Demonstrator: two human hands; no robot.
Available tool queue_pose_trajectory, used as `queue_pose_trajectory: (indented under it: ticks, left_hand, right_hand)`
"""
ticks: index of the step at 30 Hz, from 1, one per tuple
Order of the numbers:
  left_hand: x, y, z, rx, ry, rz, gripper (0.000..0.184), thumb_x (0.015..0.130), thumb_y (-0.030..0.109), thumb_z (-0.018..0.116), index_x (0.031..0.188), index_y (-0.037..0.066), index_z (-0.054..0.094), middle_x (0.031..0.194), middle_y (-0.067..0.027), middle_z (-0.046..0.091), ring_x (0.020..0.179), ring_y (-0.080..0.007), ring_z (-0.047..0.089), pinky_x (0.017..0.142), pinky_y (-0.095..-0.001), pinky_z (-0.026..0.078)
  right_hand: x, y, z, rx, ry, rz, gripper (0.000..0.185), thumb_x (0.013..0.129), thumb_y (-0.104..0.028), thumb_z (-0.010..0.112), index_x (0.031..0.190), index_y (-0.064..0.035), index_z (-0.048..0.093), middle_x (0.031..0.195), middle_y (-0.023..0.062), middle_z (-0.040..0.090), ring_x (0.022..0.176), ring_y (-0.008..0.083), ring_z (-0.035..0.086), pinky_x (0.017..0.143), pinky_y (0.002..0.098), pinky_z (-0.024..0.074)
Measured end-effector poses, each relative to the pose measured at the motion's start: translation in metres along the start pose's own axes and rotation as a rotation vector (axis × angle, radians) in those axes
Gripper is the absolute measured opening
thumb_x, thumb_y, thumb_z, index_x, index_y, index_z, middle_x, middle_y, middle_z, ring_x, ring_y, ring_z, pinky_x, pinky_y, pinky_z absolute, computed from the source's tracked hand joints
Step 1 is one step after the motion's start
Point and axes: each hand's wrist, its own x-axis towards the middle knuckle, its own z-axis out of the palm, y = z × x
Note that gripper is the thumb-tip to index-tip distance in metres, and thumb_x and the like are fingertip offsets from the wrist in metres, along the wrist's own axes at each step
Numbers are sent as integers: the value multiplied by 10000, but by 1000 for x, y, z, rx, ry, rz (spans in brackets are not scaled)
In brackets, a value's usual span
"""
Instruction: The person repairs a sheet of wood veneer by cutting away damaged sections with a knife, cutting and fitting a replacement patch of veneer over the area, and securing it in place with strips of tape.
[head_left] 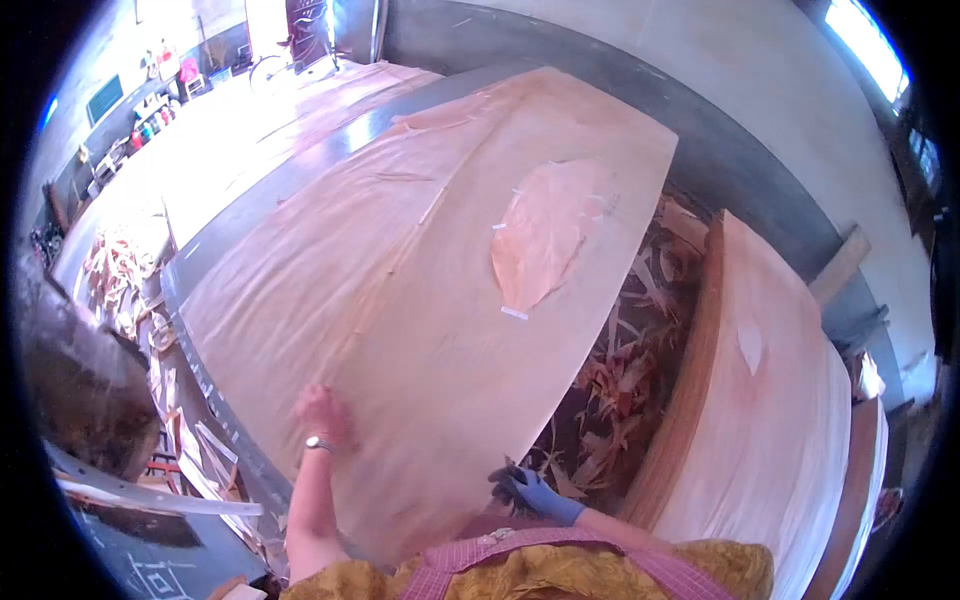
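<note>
My left hand (325, 416), bare with a watch at the wrist, rests on a large thin wood veneer sheet (310, 255), close to a long raised seam (405, 250). Blur hides how its fingers are bent. My right hand (522, 490) wears a blue glove with dark fingers, curled together beside the near right edge of the smooth board (560, 370). A small dark tip shows above those fingers, too small to name. Farther up the board lies a pinkish veneer patch (540, 235), with white tape pieces at its edges.
A tall stack of veneer sheets (750, 400) stands to my right. Torn veneer scraps (620, 380) fill the gap between it and the board. More scraps (118, 262) lie at the left. Behind the board runs a wall (720, 165); a bicycle (285, 68) stands far back.
</note>
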Motion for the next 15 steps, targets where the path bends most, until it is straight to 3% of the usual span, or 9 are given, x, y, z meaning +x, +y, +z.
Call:
queue_pose_trajectory:
  ticks: [3, 5, 7, 9, 10, 12, 13, 14, 15]
  left_hand:
    - [-50, 41, -11, -551, -305, 9, 235, 869, 205, 616, 1029, 42, 669, 917, -140, 696, 842, -306, 667, 743, -427, 533]
    - [-97, 78, -29, -823, -439, 35, 279, 891, 236, 628, 1070, 24, 661, 862, -141, 707, 775, -256, 680, 713, -397, 538]
    - [-138, 94, -20, -902, -523, 166, 305, 900, 246, 637, 1103, 20, 658, 925, -149, 705, 793, -224, 676, 717, -369, 538]
    - [-169, 104, -41, -933, -742, 141, 353, 899, 275, 651, 1137, 14, 650, 955, -168, 700, 815, -255, 679, 754, -382, 537]
    - [-179, 99, -56, -884, -758, 199, 397, 900, 289, 647, 1179, 8, 624, 1025, -182, 682, 883, -275, 668, 795, -395, 529]
    - [-193, 89, -83, -798, -792, 317, 489, 901, 317, 639, 1262, -5, 571, 1164, -210, 647, 1020, -314, 646, 877, -421, 513]
    - [-196, 66, -62, -577, -627, 433, 534, 902, 334, 634, 1301, -7, 533, 1230, -220, 606, 1092, -330, 606, 929, -438, 482]
    - [-186, 33, -18, -358, -458, 542, 581, 903, 352, 628, 1339, -8, 494, 1296, -229, 564, 1165, -346, 566, 980, -455, 451]
    - [-185, 13, -17, -219, -323, 579, 612, 904, 360, 621, 1366, -8, 462, 1347, -234, 524, 1213, -355, 533, 1017, -472, 421]
  right_hand:
    - [5, -51, 74, 263, -27, 159, 503, 1033, -457, 440, 1379, -97, 504, 1166, 145, 654, 1026, 266, 659, 843, 432, 559]
    - [-2, -58, 116, 499, -56, 132, 520, 1052, -435, 370, 1426, -78, 432, 1237, 145, 611, 1089, 277, 625, 911, 476, 530]
    - [-25, -45, 150, 689, -71, 119, 566, 1041, -467, 360, 1457, -85, 383, 1272, 157, 588, 1098, 298, 619, 924, 499, 528]
    - [-50, -29, 183, 839, -75, 111, 646, 1001, -554, 408, 1473, -117, 356, 1274, 180, 584, 1052, 329, 640, 882, 498, 552]
    - [-64, -24, 198, 888, 34, 143, 607, 1015, -505, 425, 1461, -98, 365, 1039, 124, 634, 818, 252, 645, 727, 414, 567]
    - [-73, 38, 201, 998, -9, -27, 564, 1026, -470, 426, 1441, -89, 390, 843, 59, 566, 658, 194, 557, 599, 358, 502]
    - [-83, 62, 208, 1053, -21, -109, 543, 1032, -453, 427, 1431, -85, 403, 745, 26, 531, 578, 165, 513, 536, 330, 469]
    - [-100, 55, 223, 849, 236, -146, 536, 996, -470, 522, 1394, -115, 471, 648, -52, 399, 535, 80, 381, 495, 255, 344]
    - [-119, 38, 232, 843, 320, -122, 516, 1005, -461, 508, 1359, -85, 500, 634, -42, 413, 498, 100, 380, 469, 262, 349]
